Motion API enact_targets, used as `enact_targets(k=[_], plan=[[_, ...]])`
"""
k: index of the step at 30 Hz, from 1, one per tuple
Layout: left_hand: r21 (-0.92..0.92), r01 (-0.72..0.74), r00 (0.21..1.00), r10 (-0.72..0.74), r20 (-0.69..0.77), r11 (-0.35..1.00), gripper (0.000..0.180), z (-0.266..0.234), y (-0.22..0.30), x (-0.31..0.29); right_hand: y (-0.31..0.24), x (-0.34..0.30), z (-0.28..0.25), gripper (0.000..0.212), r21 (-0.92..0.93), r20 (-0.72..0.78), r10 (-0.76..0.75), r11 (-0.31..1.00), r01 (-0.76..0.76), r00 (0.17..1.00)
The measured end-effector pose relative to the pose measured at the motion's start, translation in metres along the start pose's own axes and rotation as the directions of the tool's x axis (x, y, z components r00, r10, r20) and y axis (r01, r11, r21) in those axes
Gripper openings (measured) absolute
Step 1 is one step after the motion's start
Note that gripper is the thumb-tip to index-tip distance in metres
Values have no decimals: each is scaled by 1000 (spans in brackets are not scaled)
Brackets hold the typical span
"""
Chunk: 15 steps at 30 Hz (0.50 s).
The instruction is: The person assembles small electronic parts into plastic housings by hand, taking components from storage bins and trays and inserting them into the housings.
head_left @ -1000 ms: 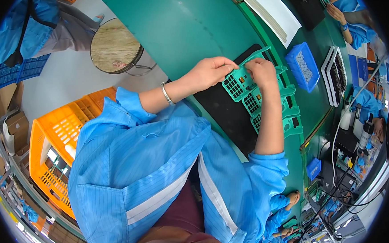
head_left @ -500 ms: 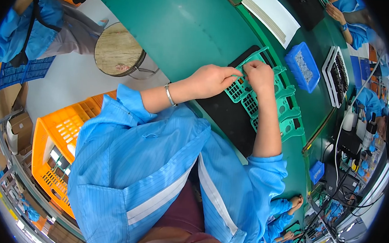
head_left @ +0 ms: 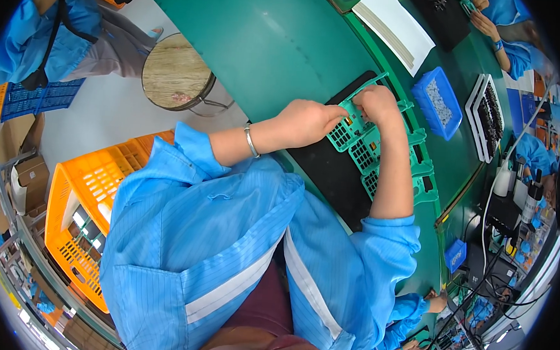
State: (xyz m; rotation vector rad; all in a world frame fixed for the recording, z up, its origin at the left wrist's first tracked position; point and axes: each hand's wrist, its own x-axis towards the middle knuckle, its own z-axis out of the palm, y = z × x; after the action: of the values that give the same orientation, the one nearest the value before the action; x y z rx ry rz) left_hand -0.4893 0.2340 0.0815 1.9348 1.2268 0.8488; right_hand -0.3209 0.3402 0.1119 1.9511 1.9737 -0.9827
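Several green plastic housings with square grids lie in a slanting row on a black mat (head_left: 328, 181). Over the top one, the green housing (head_left: 342, 136), both hands are close together. My left hand (head_left: 307, 124), with a metal bangle at its wrist, is closed in a pinch at the housing's left edge. My right hand (head_left: 378, 104) has its fingers curled down against the upper part of the same housing. Whatever either pinch holds is hidden or too small to name. Small orange-and-dark pieces show inside the housings.
Beyond the housings stand a blue bin (head_left: 437, 102) of small pale parts, a paper stack (head_left: 395, 28) and white trays (head_left: 484, 117) with dark pieces. A round stool (head_left: 176, 72) and an orange crate (head_left: 84, 182) are at left. Other people work nearby.
My left hand has drawn slightly down from the right fingertips, and its fingers look more folded. My right hand stays on the top housing. The whole view has shifted slightly.
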Motion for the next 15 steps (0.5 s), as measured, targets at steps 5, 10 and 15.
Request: enact_targets(k=[5, 10, 15], plan=[[213, -118, 987, 138, -85, 970, 22, -4, 2, 3, -7, -24, 6, 23, 89, -186, 29, 996, -12, 982], [369, -100, 994, 79, 71, 924, 33, -7, 9, 6, -5, -40, 7, 27, 144, -281, -13, 988, 55, 960], [473, -157, 984, 97, 150, 867, 46, -7, 18, 13, 32, -62, 25, 23, 460, -442, -62, 841, 285, 895]])
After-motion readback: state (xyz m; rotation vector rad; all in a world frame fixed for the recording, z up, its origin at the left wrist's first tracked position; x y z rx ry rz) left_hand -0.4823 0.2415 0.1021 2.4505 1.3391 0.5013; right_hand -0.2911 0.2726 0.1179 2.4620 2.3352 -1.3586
